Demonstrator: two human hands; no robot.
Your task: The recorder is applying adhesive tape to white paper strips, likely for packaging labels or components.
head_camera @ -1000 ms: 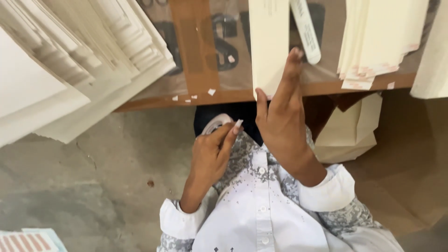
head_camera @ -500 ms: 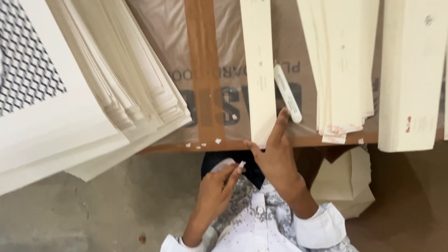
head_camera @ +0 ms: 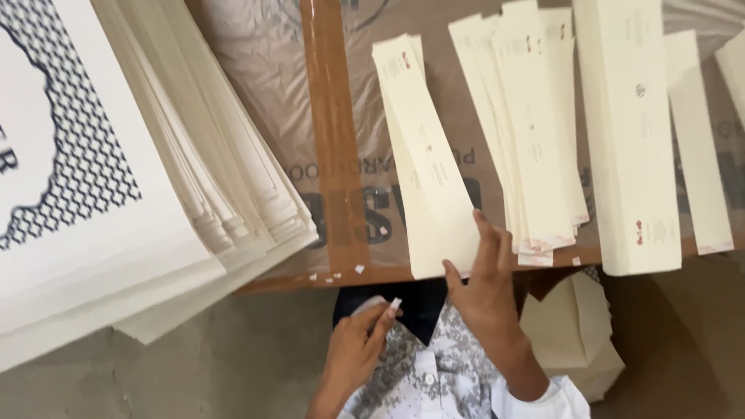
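- right hand laid flat against the near end of a long cream paper strip, fingers stretched out and thumb spread, pressing on it rather than closed around it; nothing pinched.
- left hand lower down, near the lap, fingers curled narrow on a small white scrap sticking up between the fingertips.
- white cuff on the right wrist; grey patterned cloth of the lap between the two hands.
- cream paper strip lying lengthwise on the table, slightly fanned over a second strip beneath it, near end reaching the table's front edge.
- just right of it, a fanned stack of similar strips, overlapping, with small reddish marks near the ends.
- further right, a wider cream piece, and beside it a narrower strip.
- table covered in clear plastic over printed cardboard, with a brown tape band running down it; tiny white paper bits near the front edge.
- far left, a thick slanted pile of large cream sheets, top sheet showing a dark dotted pattern, overhanging the table edge.
- under the table on the right, a pale folded paper bag on the grey floor.
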